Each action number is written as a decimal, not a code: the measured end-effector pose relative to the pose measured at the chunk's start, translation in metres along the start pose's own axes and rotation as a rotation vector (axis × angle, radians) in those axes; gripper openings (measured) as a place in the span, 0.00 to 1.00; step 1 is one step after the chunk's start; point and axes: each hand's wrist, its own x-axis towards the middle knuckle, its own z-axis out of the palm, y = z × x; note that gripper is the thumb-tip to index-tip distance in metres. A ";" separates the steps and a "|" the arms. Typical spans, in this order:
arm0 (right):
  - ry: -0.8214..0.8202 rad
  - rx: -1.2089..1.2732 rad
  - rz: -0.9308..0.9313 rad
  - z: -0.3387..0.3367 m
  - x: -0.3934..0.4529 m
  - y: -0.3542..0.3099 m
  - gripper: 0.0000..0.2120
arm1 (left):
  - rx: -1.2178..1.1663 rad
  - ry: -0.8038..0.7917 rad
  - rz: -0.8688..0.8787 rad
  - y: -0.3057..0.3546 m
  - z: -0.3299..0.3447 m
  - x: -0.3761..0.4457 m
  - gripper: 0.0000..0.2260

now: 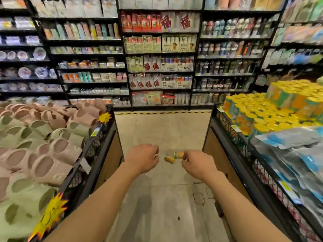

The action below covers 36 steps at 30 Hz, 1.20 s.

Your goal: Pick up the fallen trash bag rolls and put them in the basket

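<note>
Head view shows our left hand (142,158) and right hand (197,165) loosely curled, holding nothing we can see, so we should crouch toward the small yellow-capped trash bag rolls (173,156) on the floor at twelve o'clock and pinch each firmly.

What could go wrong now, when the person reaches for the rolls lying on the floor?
1. The two rolls lie side by side on the smooth floor; being round, they may roll away if nudged.
2. The right hand hides part of the spot, so another roll could be missed.
3. The bin of rolls is piled high at its edge; more may fall when these are returned.
</note>
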 end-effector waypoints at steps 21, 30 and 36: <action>-0.062 -0.044 0.037 0.006 0.385 0.072 0.15 | -0.055 -0.081 0.056 -0.107 0.089 0.369 0.14; -0.117 -0.014 0.021 0.015 0.549 0.140 0.15 | -0.054 -0.175 0.013 -0.132 0.114 0.531 0.16; -0.169 -0.004 0.030 0.030 0.636 0.171 0.16 | -0.068 -0.227 0.033 -0.143 0.147 0.624 0.17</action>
